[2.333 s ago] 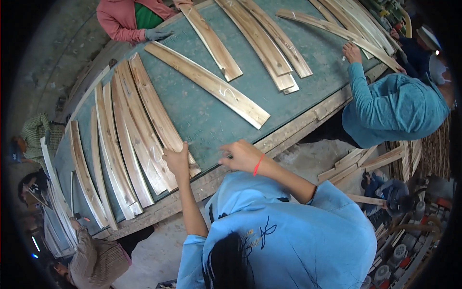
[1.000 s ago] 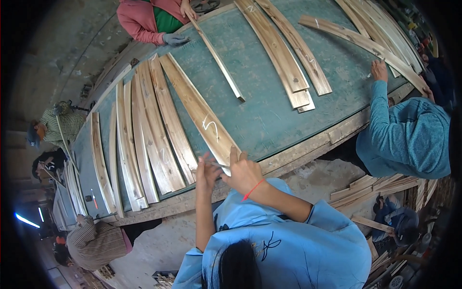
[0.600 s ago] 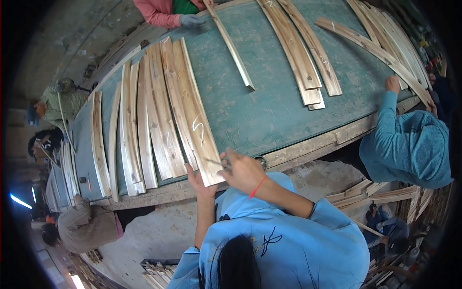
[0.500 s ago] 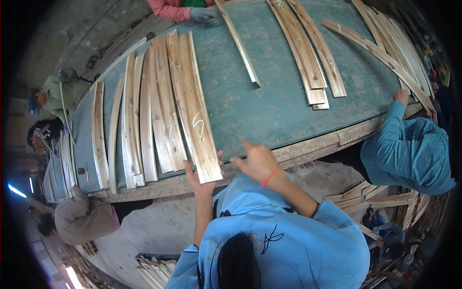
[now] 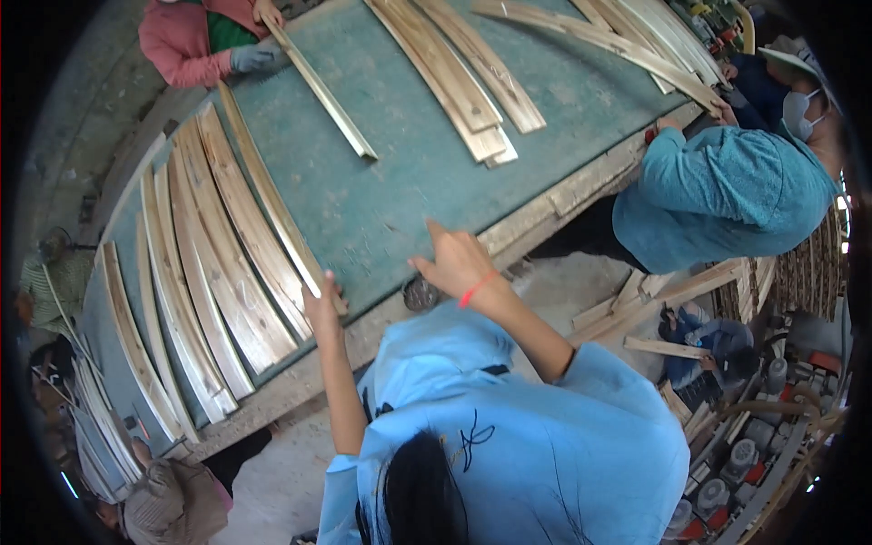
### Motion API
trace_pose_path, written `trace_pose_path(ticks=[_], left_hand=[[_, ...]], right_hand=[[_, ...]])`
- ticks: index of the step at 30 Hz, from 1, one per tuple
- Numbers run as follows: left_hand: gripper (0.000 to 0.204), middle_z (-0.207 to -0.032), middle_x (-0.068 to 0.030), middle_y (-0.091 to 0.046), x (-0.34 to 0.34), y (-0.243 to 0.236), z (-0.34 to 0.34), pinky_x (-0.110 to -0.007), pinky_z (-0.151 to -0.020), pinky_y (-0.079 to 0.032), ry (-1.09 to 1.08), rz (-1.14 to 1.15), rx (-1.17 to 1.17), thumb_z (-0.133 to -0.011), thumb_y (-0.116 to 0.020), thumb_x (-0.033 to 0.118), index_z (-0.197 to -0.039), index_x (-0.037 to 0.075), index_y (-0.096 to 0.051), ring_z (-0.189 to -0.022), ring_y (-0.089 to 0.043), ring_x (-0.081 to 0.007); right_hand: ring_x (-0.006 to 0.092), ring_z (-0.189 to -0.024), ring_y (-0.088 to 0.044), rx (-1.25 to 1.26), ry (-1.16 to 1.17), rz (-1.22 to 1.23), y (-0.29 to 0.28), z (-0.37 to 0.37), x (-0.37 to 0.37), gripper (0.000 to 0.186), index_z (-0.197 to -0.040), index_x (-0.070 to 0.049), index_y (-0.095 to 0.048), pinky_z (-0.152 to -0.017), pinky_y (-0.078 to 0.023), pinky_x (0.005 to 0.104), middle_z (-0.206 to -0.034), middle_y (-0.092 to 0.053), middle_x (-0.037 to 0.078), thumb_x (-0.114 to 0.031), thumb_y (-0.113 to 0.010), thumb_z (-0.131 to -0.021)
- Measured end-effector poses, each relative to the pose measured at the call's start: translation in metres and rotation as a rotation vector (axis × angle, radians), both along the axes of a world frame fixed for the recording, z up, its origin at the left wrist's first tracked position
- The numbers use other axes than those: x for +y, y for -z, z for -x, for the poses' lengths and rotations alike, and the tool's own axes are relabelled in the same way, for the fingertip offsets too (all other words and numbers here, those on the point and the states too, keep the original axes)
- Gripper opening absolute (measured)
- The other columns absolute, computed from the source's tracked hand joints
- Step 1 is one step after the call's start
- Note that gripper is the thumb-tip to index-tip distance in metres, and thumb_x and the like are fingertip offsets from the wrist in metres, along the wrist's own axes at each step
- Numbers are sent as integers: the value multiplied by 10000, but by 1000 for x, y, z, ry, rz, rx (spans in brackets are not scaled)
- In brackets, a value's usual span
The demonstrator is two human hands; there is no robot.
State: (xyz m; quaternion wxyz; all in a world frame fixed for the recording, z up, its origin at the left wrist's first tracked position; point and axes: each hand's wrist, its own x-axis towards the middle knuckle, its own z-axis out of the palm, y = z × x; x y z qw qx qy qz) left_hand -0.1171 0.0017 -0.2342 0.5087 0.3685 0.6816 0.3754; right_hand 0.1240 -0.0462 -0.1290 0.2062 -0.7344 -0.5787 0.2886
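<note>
My left hand (image 5: 324, 300) grips the near end of a long board (image 5: 272, 195), which now appears narrow, tilted at the right of a row of pale, streaked boards (image 5: 218, 272) on the green table (image 5: 381, 209). To its right my right hand (image 5: 454, 263) has nothing in it, fingers apart, index finger extended over the table's front edge. A dark round object (image 5: 421, 293), too unclear to name, sits just below that hand at the edge.
A worker in pink (image 5: 186, 50) holds a narrow strip (image 5: 322, 91) at the far side. A worker in teal (image 5: 708, 200) stands right, others left. More boards (image 5: 436, 73) lie farther back. Loose planks and machinery (image 5: 736, 463) are at lower right.
Since half a second ago, the board in my left hand has turned from face-up to a narrow tilted side. My right hand has shifted up and left in view.
</note>
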Motion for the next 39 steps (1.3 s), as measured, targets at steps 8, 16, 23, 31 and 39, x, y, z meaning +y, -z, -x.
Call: trace_pose_path(ticks=[8,16,23,31,39], left_hand=[[989,-1223,-424,-345,-9,-8,-18,-534,-1023,-269,329,15,767,-751,-706,323,-1409,-63,-76,-1141,-378,-548],[983,-1134,-373,-393,-17,10,-30,-580,-933,-317,347,-143,1025,-732,-673,324,-1393,-110,-88,-1012,-444,-508],[920,-1143,-361,-413,16,-4,-34,-496,-874,-416,365,-162,1008,-737,-663,268,-1392,-91,-126,-1021,-465,-476],[780,-1239,-321,-393,-18,-14,-6,-496,-974,-316,326,-541,899,-794,-647,184,-1377,-84,-204,-1125,-380,-444],[695,-1202,-302,-419,-82,-27,46,-486,-967,-307,268,-460,884,-819,-624,149,-1356,-95,-256,-1112,-387,-433]], right_hand=[[421,-801,-634,-41,34,147,20,-6,-7,582,-1122,100,-496,-713,-511,473,-808,-630,287,-285,-707,-740],[426,-811,-630,-60,14,114,6,-9,-3,532,-1085,87,-515,-721,-509,471,-803,-630,290,-273,-707,-745],[435,-809,-622,-60,-21,67,9,-14,-12,535,-1049,78,-538,-731,-502,469,-790,-623,297,-299,-730,-722],[428,-816,-623,-72,22,70,22,-23,-20,589,-1076,105,-535,-724,-499,464,-790,-621,295,-319,-732,-718],[431,-798,-627,-29,-18,-7,20,-9,4,522,-1012,94,-547,-699,-511,471,-786,-625,291,-310,-724,-733]])
